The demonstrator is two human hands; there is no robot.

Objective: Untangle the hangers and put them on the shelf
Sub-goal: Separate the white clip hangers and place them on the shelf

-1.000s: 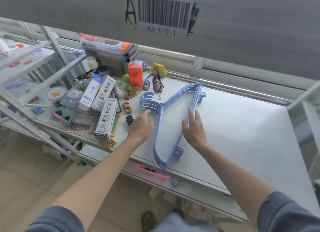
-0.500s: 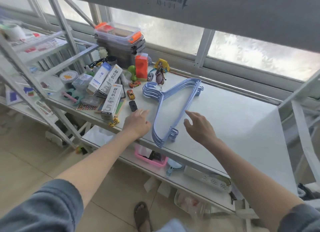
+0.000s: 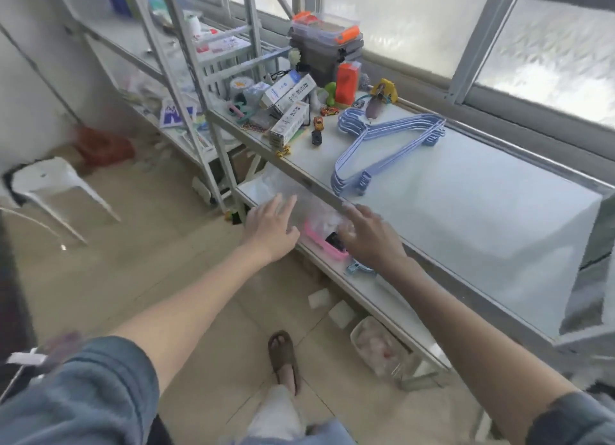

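Lying stacked on the shelf [image 3: 466, 211] by the toy cars [image 3: 317, 130], the blue hangers [image 3: 382, 145] sit untouched; left hand [image 3: 271, 226] and right hand [image 3: 369, 235] hover apart below its front edge, each grip loose-fingered, holding nothing.

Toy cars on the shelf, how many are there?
3 clear ones: a red toy car near the orange box, an orange toy car just in front, and a black toy car nearest the shelf edge. More may hide among the clutter.
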